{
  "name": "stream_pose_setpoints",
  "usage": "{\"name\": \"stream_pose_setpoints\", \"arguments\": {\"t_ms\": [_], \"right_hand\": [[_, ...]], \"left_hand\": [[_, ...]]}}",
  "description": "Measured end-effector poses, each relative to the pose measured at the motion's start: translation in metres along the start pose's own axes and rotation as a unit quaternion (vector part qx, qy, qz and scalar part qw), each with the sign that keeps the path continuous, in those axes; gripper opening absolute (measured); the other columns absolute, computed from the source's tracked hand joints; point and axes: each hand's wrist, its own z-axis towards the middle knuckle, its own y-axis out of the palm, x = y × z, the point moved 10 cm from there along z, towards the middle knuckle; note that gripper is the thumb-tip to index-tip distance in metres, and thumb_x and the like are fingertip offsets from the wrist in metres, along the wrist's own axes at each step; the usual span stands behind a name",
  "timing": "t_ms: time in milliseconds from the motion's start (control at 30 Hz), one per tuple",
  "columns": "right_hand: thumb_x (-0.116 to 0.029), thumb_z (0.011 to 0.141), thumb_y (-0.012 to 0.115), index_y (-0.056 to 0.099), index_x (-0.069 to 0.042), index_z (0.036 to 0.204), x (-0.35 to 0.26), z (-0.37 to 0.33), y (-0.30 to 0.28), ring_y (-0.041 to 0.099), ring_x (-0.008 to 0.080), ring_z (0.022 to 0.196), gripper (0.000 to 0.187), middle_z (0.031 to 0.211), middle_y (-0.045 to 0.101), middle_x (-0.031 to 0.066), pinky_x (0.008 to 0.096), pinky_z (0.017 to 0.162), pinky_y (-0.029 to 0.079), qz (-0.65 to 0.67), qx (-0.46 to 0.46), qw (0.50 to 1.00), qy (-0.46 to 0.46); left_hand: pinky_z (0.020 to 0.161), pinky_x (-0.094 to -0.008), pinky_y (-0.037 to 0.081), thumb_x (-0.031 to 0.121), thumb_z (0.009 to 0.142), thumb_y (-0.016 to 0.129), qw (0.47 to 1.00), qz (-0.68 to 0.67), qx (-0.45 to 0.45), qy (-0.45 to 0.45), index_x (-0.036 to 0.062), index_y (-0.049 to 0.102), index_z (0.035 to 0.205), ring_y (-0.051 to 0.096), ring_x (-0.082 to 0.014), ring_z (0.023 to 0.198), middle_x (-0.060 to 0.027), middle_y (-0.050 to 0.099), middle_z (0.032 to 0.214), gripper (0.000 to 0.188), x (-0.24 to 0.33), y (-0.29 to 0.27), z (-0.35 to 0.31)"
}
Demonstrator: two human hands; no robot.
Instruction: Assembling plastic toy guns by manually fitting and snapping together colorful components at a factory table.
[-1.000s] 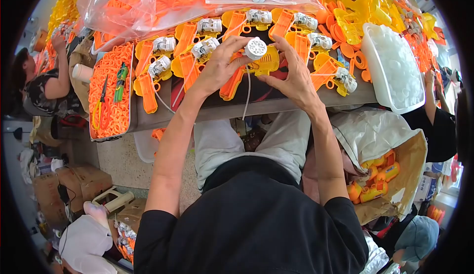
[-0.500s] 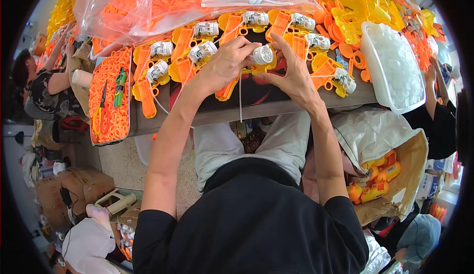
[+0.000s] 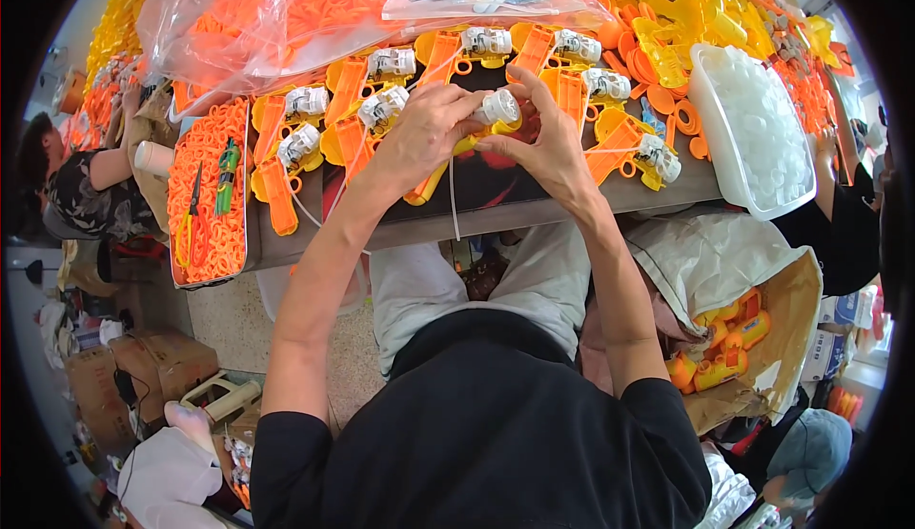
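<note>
My left hand is closed on a toy body, a yellow plastic shell with a white ridged round unit. It holds the piece above the near part of the table. Around the white unit's right side my right hand curves, with thumb and fingers apart; whether the thumb tip touches the shell is hard to see. A thin pale tube hangs below the left hand. Behind and beside the hands lie several similar toy bodies in rows, each with an orange part and a white unit.
Left is a tray of orange rings with scissors and a green-handled tool on top. A white bin of translucent pieces stands right. Bagged parts lie far back. Below right sits an open sack of orange-yellow parts.
The toy body has tilted slightly, its white round end turning toward the upper right. Both hands keep nearly the same position, and the whole view has shifted a little.
</note>
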Motion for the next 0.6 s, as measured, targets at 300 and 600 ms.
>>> {"name": "stream_pose_setpoints", "arguments": {"t_ms": [300,600], "right_hand": [[-0.021,0.08,0.081,0.052,-0.014,0.143,0.008,-0.035,0.019,0.052,0.0326,0.128,0.069,0.138,0.057,0.0116,0.0535,0.116,0.027,-0.346,-0.025,0.928,-0.137],[-0.018,0.081,0.08,0.057,-0.016,0.14,0.014,-0.039,0.026,0.053,0.0282,0.129,0.063,0.143,0.054,0.0095,0.0569,0.116,0.028,-0.369,-0.037,0.92,-0.128]], "left_hand": [[0.106,-0.0439,0.039,0.018,0.089,0.074,0.993,0.083,0.043,-0.069,0.0098,0.071,0.126,0.057,-0.027,0.116,-0.0051,0.069,0.114,0.038,-0.009,0.032,-0.023],[0.106,-0.0454,0.034,0.028,0.086,0.079,0.977,0.086,0.111,-0.158,0.0113,0.071,0.092,0.053,-0.0254,0.12,-0.0051,0.063,0.121,0.02,-0.029,0.016,-0.038]]}}
